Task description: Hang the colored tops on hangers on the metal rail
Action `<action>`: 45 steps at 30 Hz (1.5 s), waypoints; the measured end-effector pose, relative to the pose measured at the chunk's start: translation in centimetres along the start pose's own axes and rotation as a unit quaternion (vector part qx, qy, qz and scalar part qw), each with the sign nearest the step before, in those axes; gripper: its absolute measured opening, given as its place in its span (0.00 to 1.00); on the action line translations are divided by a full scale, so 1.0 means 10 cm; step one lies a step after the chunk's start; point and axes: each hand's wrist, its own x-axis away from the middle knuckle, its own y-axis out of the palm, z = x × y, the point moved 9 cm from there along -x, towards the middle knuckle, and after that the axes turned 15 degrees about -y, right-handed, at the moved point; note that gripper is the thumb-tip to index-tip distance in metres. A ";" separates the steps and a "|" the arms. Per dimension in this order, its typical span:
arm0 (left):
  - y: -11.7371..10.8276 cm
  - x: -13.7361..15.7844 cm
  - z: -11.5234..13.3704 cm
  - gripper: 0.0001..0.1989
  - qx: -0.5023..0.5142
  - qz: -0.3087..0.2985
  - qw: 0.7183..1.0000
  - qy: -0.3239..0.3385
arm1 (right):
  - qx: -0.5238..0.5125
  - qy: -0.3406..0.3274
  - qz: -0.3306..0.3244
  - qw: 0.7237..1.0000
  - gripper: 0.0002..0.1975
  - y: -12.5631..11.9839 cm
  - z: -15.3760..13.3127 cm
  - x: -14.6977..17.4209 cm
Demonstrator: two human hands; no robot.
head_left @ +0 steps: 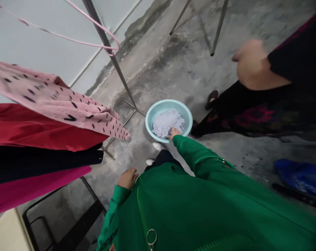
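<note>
A light-blue plastic basin (148,129) stands on the floor in front of my feet. Inside it lies a crumpled pale lavender garment (166,122). My right hand (174,132) reaches over the basin's near rim, its fingers closed on the near edge of the cloth. At my side hangs my left hand (128,178), fingers loosely bent and apart, holding nothing.
Clothes hang on the left: a pink spotted garment (69,104), a red one (43,127), a dark one and a magenta one. A metal rack pole (121,75) stands behind them. Another person's hand (254,66) is at right, near a blue bag (301,176).
</note>
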 end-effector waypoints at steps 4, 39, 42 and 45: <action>0.11 -0.11 0.02 0.15 -0.010 -0.029 0.999 -0.010 | 0.020 0.041 -0.006 0.999 0.50 0.13 0.01 -0.26; 0.90 -0.94 0.02 0.22 0.214 0.032 0.975 0.044 | 0.115 -0.031 0.006 0.993 0.43 0.20 0.31 -1.09; 0.92 -0.99 0.05 0.23 0.187 0.007 0.981 0.049 | 0.111 -0.033 0.009 0.993 0.43 0.19 0.31 -1.09; 0.87 -1.04 0.06 0.26 0.164 0.005 0.985 0.058 | 0.108 -0.030 0.011 0.994 0.42 0.17 0.30 -1.10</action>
